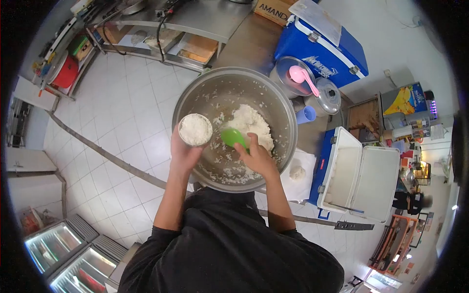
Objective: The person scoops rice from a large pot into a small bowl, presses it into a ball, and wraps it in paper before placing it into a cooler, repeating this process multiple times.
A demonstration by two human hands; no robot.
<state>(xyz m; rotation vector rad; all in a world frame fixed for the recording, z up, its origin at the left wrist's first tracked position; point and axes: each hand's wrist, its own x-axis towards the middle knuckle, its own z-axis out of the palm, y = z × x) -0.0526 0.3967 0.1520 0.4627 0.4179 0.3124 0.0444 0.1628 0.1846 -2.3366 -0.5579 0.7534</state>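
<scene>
**Here, rice goes from bowl to cup**

Plainly, the left hand (183,154) has its grip closed around a small round cup (195,129), held upright at centre frame over the near-left rim of the big bowl; the cup is already heaped level with white rice. The right hand (257,157) has its grip closed on the handle of a green scoop (233,137), whose head lies just beside the cup, low inside the bowl.

By the look of it, the step in hand is filling or levelling the cup from the bowl. The next move would call for keeping the cup level and bringing the scoop across without spilling grains over the rim.

The large steel bowl (234,129) sits at the middle of the frame; a mound of rice (250,123) lies toward its right side, and loose grains cling to its wall and floor.

Further out, at upper right, a lidded steel pot (293,78) carries a pink spoon (303,78) on its glass lid, next to a closed blue cooler (325,51). At right an open white-lined cooler (356,176) stands with its lid thrown back; what lies in it cannot be made out.
</scene>
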